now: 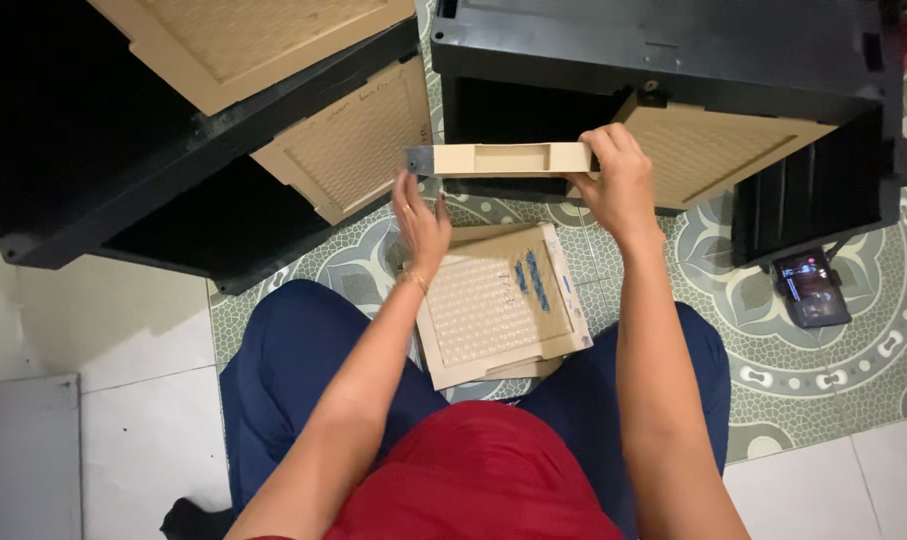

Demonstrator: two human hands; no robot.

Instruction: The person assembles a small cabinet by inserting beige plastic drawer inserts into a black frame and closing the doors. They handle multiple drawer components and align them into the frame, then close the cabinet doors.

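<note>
Two large black box-shaped housings stand on the patterned green-and-white tiled floor point(853, 370). The left black housing point(103, 170) lies tilted; the right black housing point(673, 50) sits square ahead of the person. Three tan woven-mesh panels show in them: one on top of the left housing point(243, 40), one on its side point(358, 140), and one in the right housing point(713, 150).

Between the knees, on the floor, lies a stack of flat tan framed mesh panels point(498, 305), the top one carrying small blue marks. At least two are there; the exact count below cannot be told.

The long tan wooden frame piece point(503, 158) is held just in front of the right housing's dark opening, above the stack. Its long axis runs left to right, across the person's body. The right hand point(618, 180) is wrapped around its right end. The left hand point(420, 220) has its fingers spread, fingertips up against the lower edge near the left end, which carries a small grey metal tip point(416, 160). The right hand has the firmer hold; both are about equally near.

One dark phone point(811, 288) lies on the floor to the right, well apart from the hands.
</note>
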